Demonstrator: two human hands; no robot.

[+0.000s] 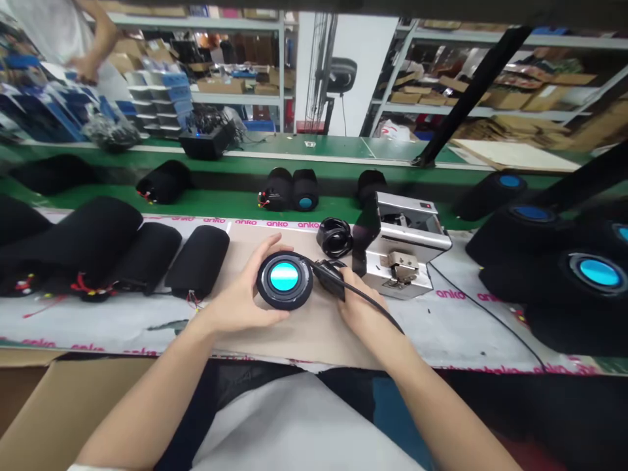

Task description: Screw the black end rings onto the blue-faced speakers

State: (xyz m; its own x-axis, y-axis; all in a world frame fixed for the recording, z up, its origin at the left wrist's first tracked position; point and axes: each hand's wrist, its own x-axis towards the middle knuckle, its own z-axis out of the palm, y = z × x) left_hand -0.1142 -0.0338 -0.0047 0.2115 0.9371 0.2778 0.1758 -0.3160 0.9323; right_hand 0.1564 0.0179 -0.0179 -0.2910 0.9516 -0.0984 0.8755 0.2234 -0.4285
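- Fingers of the left hand [233, 297]: spread in an open curve, closed round the cylinder's rim; thumb on the near side, fingertips on the far side.
- Fingers of the right hand [363, 311]: curled about the tool; tips partly hidden, so their pressure cannot be told.
- Cylinder [267, 299]: black, above the board, between both hands; end face turned up toward the wearer, long axis seen nearly end-on, its length hidden behind the face. Bright blue disc [284, 277] at centre.
- Tool [330, 278]: black, its narrow tip pointing left, at the cylinder's right edge; whether it touches cannot be told. Cable [373, 302] trails across the right wrist.
- Board [299, 343]: tan, plain.
- Tape roll [335, 237]: black, just beyond the tool.
- Machine [407, 239]: silver and black, right of the tape roll; small red switch on top.
- Sheet [456, 337]: white, printed "anko" in pink, repeated along far and near edges and again at right.
- Wired cylinders [199, 260]: black, lying at left, long axes running front to back, wire ends toward the wearer.
- Right cylinders [554, 281]: black, piled, blue discs showing.
- Far cylinders [277, 186]: on the green bench [220, 196].
- Co-worker [93, 55]: upper left, arm visible.
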